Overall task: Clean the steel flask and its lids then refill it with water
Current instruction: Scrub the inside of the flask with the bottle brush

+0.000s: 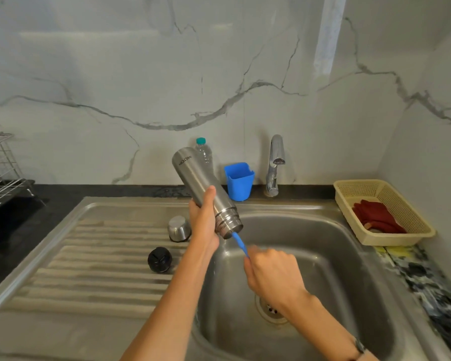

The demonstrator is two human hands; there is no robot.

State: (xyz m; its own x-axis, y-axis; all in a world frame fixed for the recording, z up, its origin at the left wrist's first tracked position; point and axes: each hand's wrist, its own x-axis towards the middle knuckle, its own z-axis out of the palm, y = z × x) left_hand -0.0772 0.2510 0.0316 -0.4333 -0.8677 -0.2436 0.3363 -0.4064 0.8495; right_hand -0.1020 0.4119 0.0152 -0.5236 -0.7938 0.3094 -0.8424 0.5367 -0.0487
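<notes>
My left hand (203, 220) grips the steel flask (198, 178) round its lower body and holds it tilted, mouth down toward the sink basin (336, 256). My right hand (272, 274) grips the blue handle of a bottle brush (240, 244) whose head is hidden inside the flask's mouth. On the ribbed drainboard (89, 269) to the left lie the steel cup lid (179, 228), upside down, and the black inner stopper (160, 259).
A tap (276, 165) stands behind the basin, shut off. Beside it are a blue plastic cup (238, 181) and a clear water bottle (203, 152). A cream basket (383, 212) with red gloves sits right; a wire dish rack (0, 168) sits far left.
</notes>
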